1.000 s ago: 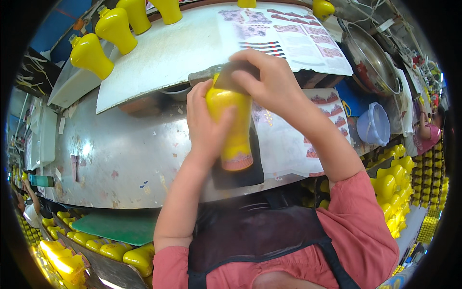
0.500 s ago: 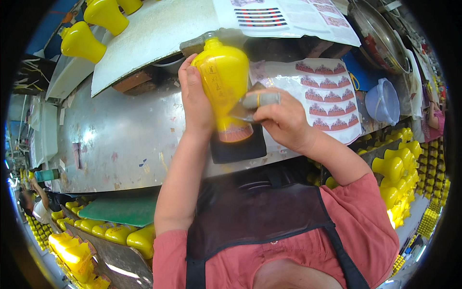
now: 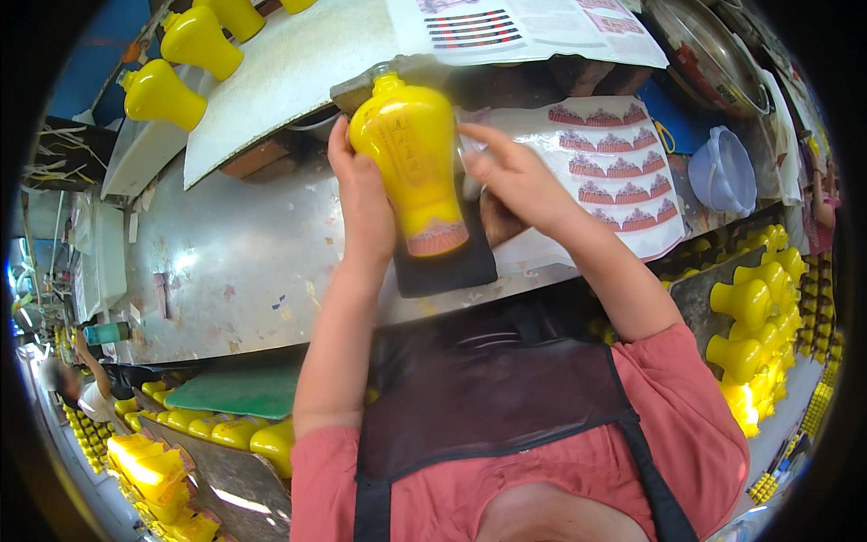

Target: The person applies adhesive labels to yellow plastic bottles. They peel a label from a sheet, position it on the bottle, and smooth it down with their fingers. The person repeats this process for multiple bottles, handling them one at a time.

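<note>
A glossy yellow vase-shaped bottle (image 3: 408, 149), with a patterned pink band at its narrow foot and red marks on its front, lies tilted with its neck away from me. My left hand (image 3: 366, 199) is closed around its left side, thumb toward the front. Beneath the bottle's foot is a black pad (image 3: 452, 274). My right hand (image 3: 528, 176) is at the bottle's right side, index finger reaching to its shoulder. In that palm sits a scraper (image 3: 498, 224), its brownish blade pointing down and its grey handle mostly hidden by the fingers.
A sheet of crown-shaped pink decals (image 3: 623, 167) lies right of the bottle. Behind are a white board (image 3: 280, 81), a printed sheet (image 3: 560, 36) and several yellow bottles (image 3: 163, 95). A pale blue bucket (image 3: 722, 172) stands at right. More yellow bottles fill racks (image 3: 244, 479) below the metal table (image 3: 217, 271).
My right hand has drawn the scraper off the bottle's lower front to its right side and turned it blade down. The left hand keeps its hold; the bottle is turned slightly.
</note>
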